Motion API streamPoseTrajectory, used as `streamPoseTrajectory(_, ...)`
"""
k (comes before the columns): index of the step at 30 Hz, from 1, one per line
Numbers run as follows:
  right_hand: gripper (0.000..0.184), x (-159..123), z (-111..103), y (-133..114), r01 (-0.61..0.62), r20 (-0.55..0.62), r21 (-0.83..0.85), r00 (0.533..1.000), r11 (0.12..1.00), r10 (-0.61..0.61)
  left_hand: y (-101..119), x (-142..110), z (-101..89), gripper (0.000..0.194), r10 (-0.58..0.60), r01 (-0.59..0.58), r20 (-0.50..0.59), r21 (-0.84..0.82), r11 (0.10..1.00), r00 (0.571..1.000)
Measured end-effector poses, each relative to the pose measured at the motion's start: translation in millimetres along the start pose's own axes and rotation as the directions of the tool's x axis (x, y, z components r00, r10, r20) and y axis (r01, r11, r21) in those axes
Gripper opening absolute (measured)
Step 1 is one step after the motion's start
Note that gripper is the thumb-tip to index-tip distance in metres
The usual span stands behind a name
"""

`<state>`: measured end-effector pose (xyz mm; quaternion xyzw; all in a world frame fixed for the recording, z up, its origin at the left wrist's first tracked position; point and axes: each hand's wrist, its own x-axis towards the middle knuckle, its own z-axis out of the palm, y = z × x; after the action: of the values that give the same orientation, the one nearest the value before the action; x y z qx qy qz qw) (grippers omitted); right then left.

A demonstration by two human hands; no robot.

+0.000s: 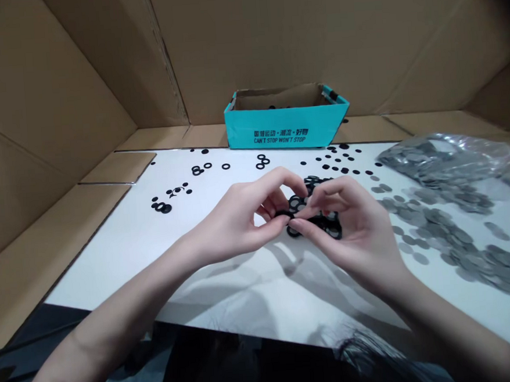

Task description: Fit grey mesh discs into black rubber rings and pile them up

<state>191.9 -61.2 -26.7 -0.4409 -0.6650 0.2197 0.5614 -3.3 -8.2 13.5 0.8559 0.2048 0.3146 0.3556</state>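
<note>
My left hand [254, 211] pinches a small black ring [284, 213] between thumb and fingers. From the right, my right hand [348, 222] meets it, its thumb and forefinger closed together at the ring's edge; whether a second small piece is between them is hidden. Behind and beneath both hands lies a heap of black rings [294, 203], some with grey discs showing in their middles. The hands are just above the white tabletop [227, 297], and part of the heap is covered by my fingers.
A turquoise open box [283, 128] stands at the back. Grey discs [450, 232] spread along the right, below a clear plastic bag [436, 155] of them. Loose black rings [226, 166] and small black discs [336, 168] dot the table. Cardboard walls [314, 35] enclose it.
</note>
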Motion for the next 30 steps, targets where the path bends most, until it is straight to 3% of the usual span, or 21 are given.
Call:
streamPoseTrajectory(2,0.029,3,-1,-1,-0.169,0.029,0.157,0.986,0.973,0.167,-3,0,-0.7,0.029,0.062,-0.063,-0.028,-0.03,0.998,0.998)
streamPoseTrajectory(6,0.045,9,-4,-4,-0.436,0.179,0.407,0.9,0.802,0.398,-9,1,-0.5,0.036,0.187,-0.188,-0.064,-0.014,0.982,0.98)
streamPoseTrajectory(10,0.053,11,-5,-6,-0.556,0.289,0.473,0.831,0.684,0.476,-9,1,0.7,0.034,0.266,-0.266,-0.089,0.017,0.964,0.96)
streamPoseTrajectory(14,0.055,11,-5,-5,-0.605,0.367,0.452,0.796,0.656,0.481,-6,-1,0.0,0.038,0.24,-0.238,-0.049,0.044,0.97,0.97)
streamPoseTrajectory(17,0.055,11,-4,-4,-0.592,0.348,0.433,0.806,0.68,0.48,-4,-1,1.4,0.036,0.212,-0.208,-0.055,0.065,0.976,0.976)
streamPoseTrajectory(22,0.054,9,-1,-1,-0.511,0.214,0.441,0.858,0.738,0.467,-8,-1,9.2,0.025,0.098,-0.098,-0.126,0.013,0.995,0.987)
streamPoseTrajectory(26,0.052,7,0,3,-0.46,0.152,0.435,0.885,0.774,0.441,-8,-1,10.4,0.025,0.021,-0.024,-0.042,-0.07,0.997,0.999)
streamPoseTrajectory(30,0.045,7,-2,3,-0.401,0.199,0.351,0.915,0.846,0.351,-4,-1,4.4,0.026,-0.022,0.024,0.028,-0.086,0.996,0.999)
